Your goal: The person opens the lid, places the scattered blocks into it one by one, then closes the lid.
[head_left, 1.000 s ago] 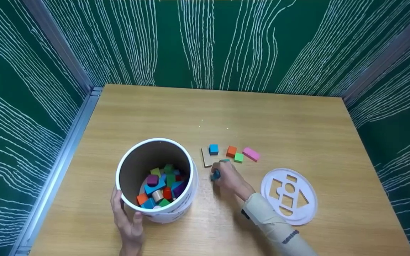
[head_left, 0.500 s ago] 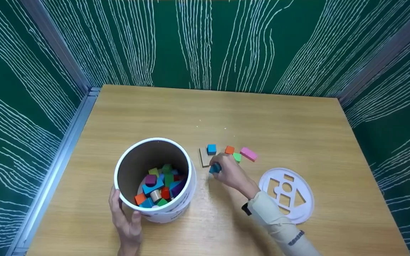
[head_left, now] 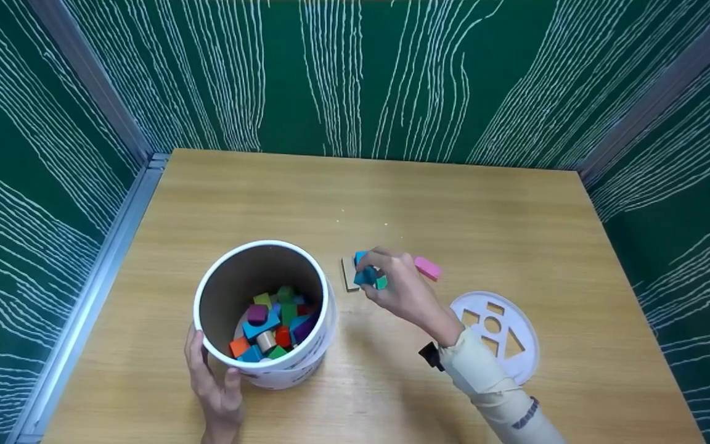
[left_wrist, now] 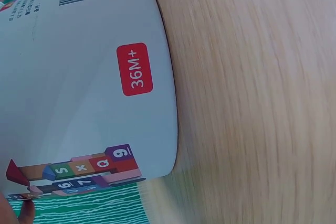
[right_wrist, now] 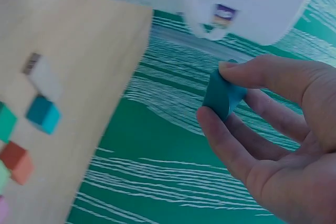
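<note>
My right hand (head_left: 409, 291) pinches a teal block (head_left: 364, 275) between thumb and fingers, held above the table. In the right wrist view this teal block (right_wrist: 216, 97) shows a curved face. My left hand (head_left: 218, 398) holds the near left side of a white bucket (head_left: 287, 377), thumb and fingers spread round its wall. Several coloured wooden blocks lie inside the bucket. Below and beside my right hand are a beige flat block (head_left: 349, 275), a partly covered blue cube (head_left: 360, 255) and a green block (head_left: 381, 282).
A pink block (head_left: 428, 268) lies to the right of my right hand. The white lid with shaped cutouts (head_left: 526, 327) is partly under my right forearm. An orange block (right_wrist: 17, 162) shows in the right wrist view. Green walls (head_left: 306, 74) surround the wooden table (head_left: 269, 191).
My right hand has raised the teal block off the table and shifted slightly away from me, now covering the orange block in the head view. My left hand stays on the bucket.
</note>
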A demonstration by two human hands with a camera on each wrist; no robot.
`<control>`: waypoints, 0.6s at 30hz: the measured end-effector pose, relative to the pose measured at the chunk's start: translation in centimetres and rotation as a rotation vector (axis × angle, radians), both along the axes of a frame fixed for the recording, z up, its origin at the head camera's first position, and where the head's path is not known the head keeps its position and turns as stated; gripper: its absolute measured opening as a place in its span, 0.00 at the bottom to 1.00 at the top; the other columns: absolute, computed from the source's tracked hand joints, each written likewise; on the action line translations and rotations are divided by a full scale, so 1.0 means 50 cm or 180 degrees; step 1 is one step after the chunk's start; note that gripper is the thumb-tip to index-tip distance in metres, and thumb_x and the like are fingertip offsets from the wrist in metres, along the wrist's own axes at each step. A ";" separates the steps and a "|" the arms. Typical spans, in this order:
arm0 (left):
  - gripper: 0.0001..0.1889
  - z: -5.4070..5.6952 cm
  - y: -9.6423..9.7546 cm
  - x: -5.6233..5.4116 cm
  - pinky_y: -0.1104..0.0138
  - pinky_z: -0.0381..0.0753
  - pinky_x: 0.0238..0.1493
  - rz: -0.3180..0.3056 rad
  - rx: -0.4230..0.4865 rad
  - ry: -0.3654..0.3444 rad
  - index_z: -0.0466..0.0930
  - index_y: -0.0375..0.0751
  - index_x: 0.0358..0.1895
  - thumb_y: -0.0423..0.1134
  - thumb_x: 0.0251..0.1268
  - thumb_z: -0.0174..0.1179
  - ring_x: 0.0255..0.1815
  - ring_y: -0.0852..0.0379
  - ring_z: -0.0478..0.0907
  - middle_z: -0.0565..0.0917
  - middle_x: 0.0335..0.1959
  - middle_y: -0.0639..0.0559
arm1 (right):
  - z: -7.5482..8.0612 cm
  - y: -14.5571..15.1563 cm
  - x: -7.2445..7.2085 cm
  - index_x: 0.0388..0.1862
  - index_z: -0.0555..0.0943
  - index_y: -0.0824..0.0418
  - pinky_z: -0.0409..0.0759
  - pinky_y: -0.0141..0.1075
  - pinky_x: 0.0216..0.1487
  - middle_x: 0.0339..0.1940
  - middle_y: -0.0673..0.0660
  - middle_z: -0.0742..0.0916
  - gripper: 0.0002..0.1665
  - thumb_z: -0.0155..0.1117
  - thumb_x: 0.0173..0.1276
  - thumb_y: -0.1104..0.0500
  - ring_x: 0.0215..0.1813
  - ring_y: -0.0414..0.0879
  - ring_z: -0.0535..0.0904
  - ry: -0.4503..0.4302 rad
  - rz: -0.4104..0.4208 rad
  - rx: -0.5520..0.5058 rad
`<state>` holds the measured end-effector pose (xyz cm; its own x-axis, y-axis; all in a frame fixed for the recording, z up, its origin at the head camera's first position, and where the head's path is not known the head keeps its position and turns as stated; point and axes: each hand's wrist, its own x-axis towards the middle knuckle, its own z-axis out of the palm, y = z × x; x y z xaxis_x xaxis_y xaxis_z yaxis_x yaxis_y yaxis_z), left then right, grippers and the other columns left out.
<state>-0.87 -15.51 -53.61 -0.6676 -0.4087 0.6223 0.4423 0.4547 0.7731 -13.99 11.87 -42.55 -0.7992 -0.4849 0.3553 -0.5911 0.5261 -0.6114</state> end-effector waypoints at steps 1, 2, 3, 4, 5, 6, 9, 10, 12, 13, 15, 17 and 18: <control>0.32 0.000 0.000 0.000 0.68 0.60 0.66 0.0001 0.0007 0.0002 0.57 0.27 0.67 0.35 0.60 0.53 0.67 0.47 0.59 0.60 0.70 0.39 | 0.008 -0.001 0.003 0.34 0.83 0.62 0.83 0.34 0.39 0.38 0.55 0.85 0.14 0.74 0.48 0.70 0.36 0.45 0.82 0.0036 0.0037 -0.0038; 0.32 -0.001 0.001 0.000 0.68 0.60 0.66 0.0004 0.0010 0.0000 0.57 0.27 0.67 0.35 0.60 0.53 0.68 0.47 0.59 0.60 0.70 0.40 | 0.016 -0.003 0.006 0.34 0.83 0.62 0.82 0.33 0.39 0.38 0.55 0.85 0.13 0.73 0.48 0.70 0.36 0.44 0.82 0.0067 0.0084 -0.0082; 0.32 -0.001 0.001 0.000 0.68 0.60 0.66 0.0007 0.0008 -0.0006 0.57 0.28 0.67 0.35 0.60 0.53 0.68 0.47 0.59 0.60 0.70 0.40 | 0.023 -0.004 0.009 0.35 0.83 0.62 0.82 0.31 0.39 0.39 0.54 0.85 0.13 0.73 0.49 0.70 0.35 0.43 0.81 0.0090 0.0124 -0.0113; 0.32 -0.002 0.001 0.000 0.68 0.60 0.66 0.0010 0.0005 -0.0010 0.57 0.28 0.67 0.36 0.61 0.53 0.67 0.47 0.59 0.60 0.70 0.40 | 0.031 -0.005 0.012 0.36 0.82 0.61 0.81 0.30 0.38 0.39 0.54 0.85 0.14 0.73 0.49 0.70 0.34 0.42 0.81 0.0111 0.0153 -0.0136; 0.31 -0.002 0.001 0.000 0.68 0.60 0.66 0.0008 0.0012 0.0017 0.57 0.27 0.67 0.36 0.60 0.52 0.67 0.47 0.59 0.60 0.70 0.39 | 0.039 -0.007 0.015 0.36 0.82 0.61 0.81 0.29 0.38 0.39 0.54 0.84 0.14 0.73 0.50 0.70 0.34 0.41 0.81 0.0128 0.0184 -0.0154; 0.31 -0.002 0.001 -0.001 0.68 0.61 0.66 0.0004 0.0015 0.0043 0.57 0.26 0.66 0.36 0.61 0.52 0.67 0.47 0.59 0.60 0.70 0.39 | 0.046 -0.009 0.018 0.36 0.82 0.61 0.81 0.28 0.38 0.40 0.53 0.84 0.14 0.73 0.50 0.70 0.34 0.41 0.81 0.0143 0.0207 -0.0170; 0.31 -0.002 0.001 -0.002 0.68 0.61 0.66 -0.0011 0.0013 0.0094 0.57 0.24 0.65 0.38 0.62 0.52 0.67 0.47 0.59 0.61 0.69 0.37 | 0.066 -0.015 0.027 0.36 0.82 0.61 0.80 0.27 0.39 0.40 0.52 0.84 0.14 0.73 0.50 0.69 0.35 0.40 0.80 0.0187 0.0275 -0.0175; 0.31 -0.001 0.001 -0.002 0.68 0.61 0.66 -0.0015 0.0018 0.0105 0.57 0.24 0.65 0.38 0.62 0.52 0.67 0.47 0.59 0.61 0.69 0.36 | 0.072 -0.018 0.030 0.36 0.82 0.60 0.80 0.27 0.39 0.41 0.52 0.83 0.14 0.73 0.50 0.68 0.35 0.40 0.80 0.0212 0.0297 -0.0165; 0.31 0.001 0.002 -0.002 0.68 0.61 0.66 -0.0029 0.0025 0.0090 0.57 0.24 0.65 0.36 0.60 0.52 0.68 0.47 0.58 0.61 0.69 0.37 | 0.083 -0.024 0.035 0.36 0.81 0.61 0.80 0.27 0.40 0.41 0.52 0.83 0.13 0.73 0.51 0.67 0.36 0.40 0.79 0.0278 0.0349 -0.0156; 0.31 0.002 0.002 -0.001 0.68 0.60 0.66 -0.0032 0.0022 0.0070 0.57 0.24 0.65 0.36 0.60 0.52 0.68 0.48 0.58 0.60 0.69 0.37 | 0.089 -0.028 0.037 0.36 0.81 0.60 0.80 0.27 0.40 0.42 0.53 0.83 0.13 0.74 0.51 0.67 0.36 0.40 0.79 0.0322 0.0373 -0.0147; 0.31 0.005 0.003 -0.001 0.68 0.60 0.66 -0.0018 0.0011 0.0047 0.57 0.24 0.65 0.35 0.60 0.52 0.68 0.48 0.58 0.60 0.70 0.38 | 0.097 -0.036 0.042 0.37 0.81 0.61 0.80 0.28 0.41 0.42 0.54 0.83 0.13 0.73 0.52 0.66 0.37 0.41 0.79 0.0395 0.0432 -0.0142; 0.31 0.007 0.004 0.000 0.68 0.59 0.67 -0.0004 0.0005 0.0035 0.57 0.25 0.65 0.35 0.60 0.52 0.69 0.49 0.58 0.60 0.70 0.39 | 0.106 -0.045 0.046 0.37 0.82 0.61 0.80 0.29 0.42 0.44 0.54 0.83 0.13 0.73 0.52 0.66 0.39 0.42 0.79 0.0446 0.0479 -0.0126; 0.30 0.007 0.005 0.000 0.68 0.59 0.67 0.0007 0.0001 0.0037 0.57 0.25 0.65 0.36 0.60 0.52 0.68 0.49 0.58 0.60 0.70 0.39 | 0.110 -0.049 0.048 0.38 0.82 0.61 0.80 0.29 0.43 0.44 0.55 0.83 0.13 0.73 0.52 0.66 0.40 0.42 0.79 0.0459 0.0497 -0.0109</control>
<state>-0.88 -15.28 -53.24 -0.6595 -0.4103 0.6299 0.4502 0.4555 0.7680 -11.60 9.40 -37.07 -0.6550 -0.5844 0.4790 -0.7464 0.4017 -0.5306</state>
